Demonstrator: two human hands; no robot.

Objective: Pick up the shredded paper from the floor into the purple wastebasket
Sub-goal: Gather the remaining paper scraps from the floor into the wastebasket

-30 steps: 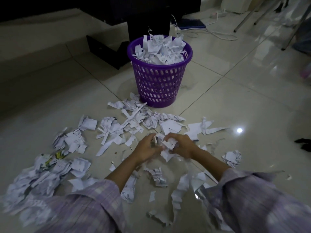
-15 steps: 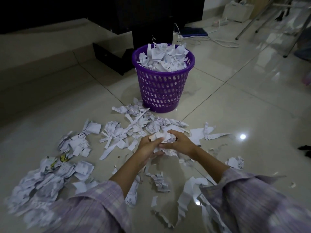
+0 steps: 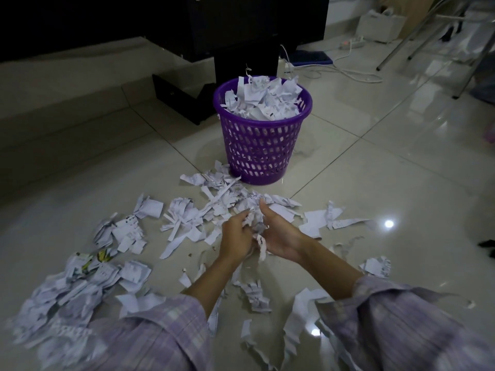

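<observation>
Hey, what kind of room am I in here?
Probably a room in a home or small office: glossy tiled floor, a power strip with a white cable trailing across it, dark furniture against the wall, and metal chair legs.

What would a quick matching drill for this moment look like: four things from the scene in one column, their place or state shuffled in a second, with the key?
Things
1. purple wastebasket
2. wad of shredded paper
3. power strip
4. yellow-printed scrap

Place or state
A. in the paper pile on the floor at the left
B. heaped with paper above its rim
C. held between the left hand and the right hand
D. on the floor far behind, with a white cable

Pairs: 1-B, 2-C, 3-D, 4-A
</observation>
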